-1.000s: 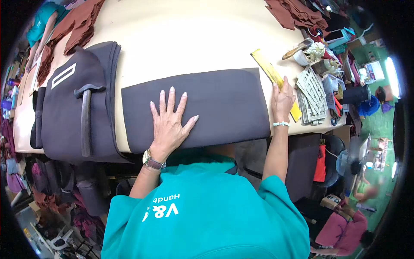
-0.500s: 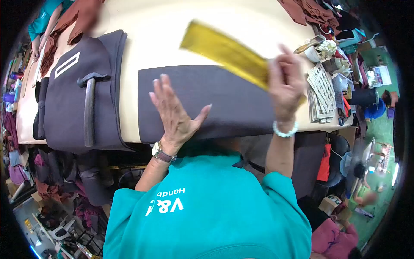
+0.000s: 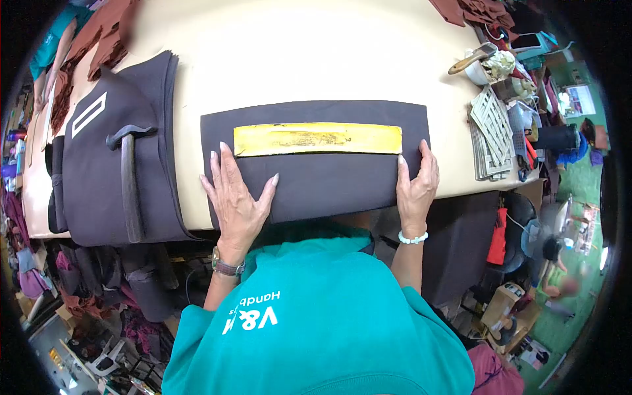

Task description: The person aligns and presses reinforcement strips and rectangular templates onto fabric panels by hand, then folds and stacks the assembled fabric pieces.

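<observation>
A dark grey fabric panel (image 3: 316, 191) lies flat on the cream table in front of me. Across its upper half rests a long yellow strip (image 3: 289, 138) with dark smudges along its middle. My left hand (image 3: 237, 197) is open on the panel's left side, fingers spread, fingertips just below the strip's left end. At the other end, my right hand (image 3: 417, 191) is open too, its thumb by the strip's lower right corner and its fingers along the panel's right edge. Neither hand grips anything.
A hammer (image 3: 132, 178) lies on a stack of dark fabric (image 3: 92, 178) at left, beside a white rectangular frame (image 3: 89, 116). To the right are a brush (image 3: 473, 59), a white bowl (image 3: 479, 74) and stacked slotted templates (image 3: 490, 135). Another person's arm shows at the upper left.
The yellow strip, held up in my right hand before, now lies flat on the fabric panel, released. My right hand has come down to the panel's right edge; my left has lowered onto its left side.
</observation>
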Motion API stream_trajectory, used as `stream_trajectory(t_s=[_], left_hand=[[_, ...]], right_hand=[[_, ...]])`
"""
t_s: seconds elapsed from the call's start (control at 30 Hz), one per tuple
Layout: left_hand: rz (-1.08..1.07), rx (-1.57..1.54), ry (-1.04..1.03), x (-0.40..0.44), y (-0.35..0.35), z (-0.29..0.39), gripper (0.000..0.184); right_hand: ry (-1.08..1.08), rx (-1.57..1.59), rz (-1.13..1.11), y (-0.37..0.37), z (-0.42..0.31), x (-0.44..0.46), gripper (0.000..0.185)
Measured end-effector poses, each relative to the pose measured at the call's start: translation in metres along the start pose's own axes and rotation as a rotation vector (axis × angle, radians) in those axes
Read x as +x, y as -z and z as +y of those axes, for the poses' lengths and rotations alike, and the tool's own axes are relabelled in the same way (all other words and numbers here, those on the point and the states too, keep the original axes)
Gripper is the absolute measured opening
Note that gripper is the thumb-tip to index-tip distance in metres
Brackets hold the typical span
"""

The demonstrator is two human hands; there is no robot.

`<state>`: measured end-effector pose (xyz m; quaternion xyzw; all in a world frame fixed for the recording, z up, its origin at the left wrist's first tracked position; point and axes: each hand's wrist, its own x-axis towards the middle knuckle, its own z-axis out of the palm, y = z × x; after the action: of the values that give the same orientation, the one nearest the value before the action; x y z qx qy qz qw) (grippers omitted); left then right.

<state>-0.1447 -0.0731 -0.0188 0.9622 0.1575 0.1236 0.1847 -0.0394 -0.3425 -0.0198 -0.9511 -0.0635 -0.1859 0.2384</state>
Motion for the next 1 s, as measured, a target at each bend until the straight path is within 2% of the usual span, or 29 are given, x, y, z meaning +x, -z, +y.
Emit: stream_trajectory(t_s=[0.27,0.57,0.8,1.0], left_hand=[[-0.006,0.007,-0.014,-0.016,0.008,0.0,0.085],[-0.044,-0.012,-0.045,0.009,0.002,-0.002,0.082],[0.007,-0.124,-0.007,0.018,0.006,0.003,0.071],[0.035,-0.06,-0.033,0.033,0.0,-0.002,0.063]], right_hand=[[0.018,0.081,0.018,-0.003,-0.016,0.001,0.042],[-0.154,0.386,0.052,-0.014,-0.007,0.011,0.038],[-0.15,0.405,0.03,-0.013,-0.012,0.021,0.04],[-0.137,0.438,0.002,-0.021,-0.01,0.028,0.036]])
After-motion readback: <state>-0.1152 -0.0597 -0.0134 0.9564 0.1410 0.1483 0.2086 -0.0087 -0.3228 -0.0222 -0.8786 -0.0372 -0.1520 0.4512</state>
